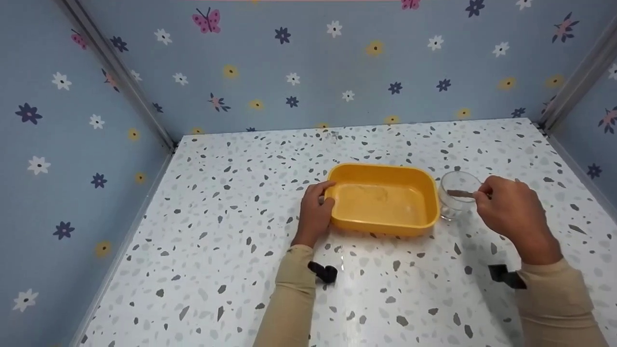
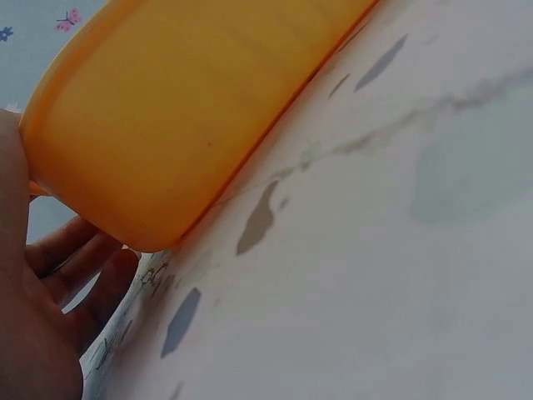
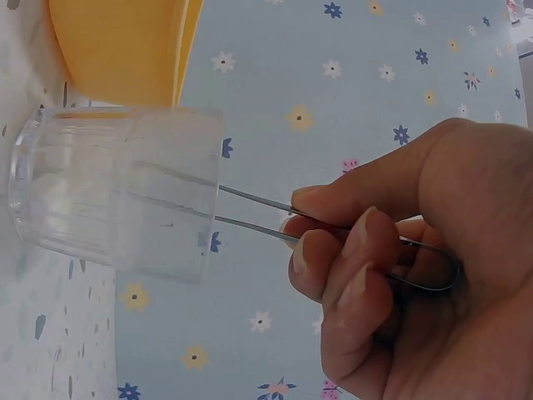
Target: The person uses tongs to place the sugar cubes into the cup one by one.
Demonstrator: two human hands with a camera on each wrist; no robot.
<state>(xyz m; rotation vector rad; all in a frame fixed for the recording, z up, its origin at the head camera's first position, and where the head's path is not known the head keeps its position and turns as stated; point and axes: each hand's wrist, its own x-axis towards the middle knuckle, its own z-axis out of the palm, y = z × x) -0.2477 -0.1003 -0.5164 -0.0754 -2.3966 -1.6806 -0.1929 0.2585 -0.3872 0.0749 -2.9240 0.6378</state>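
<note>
A yellow plastic tub stands on the speckled table, and only faint marks show on its floor. My left hand holds its left end, thumb and index finger at the rim; other fingers spread beside its lower corner in the left wrist view. Just right of the tub stands a clear glass. Between thumb and fingers, my right hand pinches thin metal tongs, their bent end near the palm. The tong tips reach inside the glass, blurred through its wall. Something whitish shows near the glass bottom.
Flower-patterned panels enclose the table at the back and both sides. Black wrist mounts sit on both tan sleeves, close over the tabletop.
</note>
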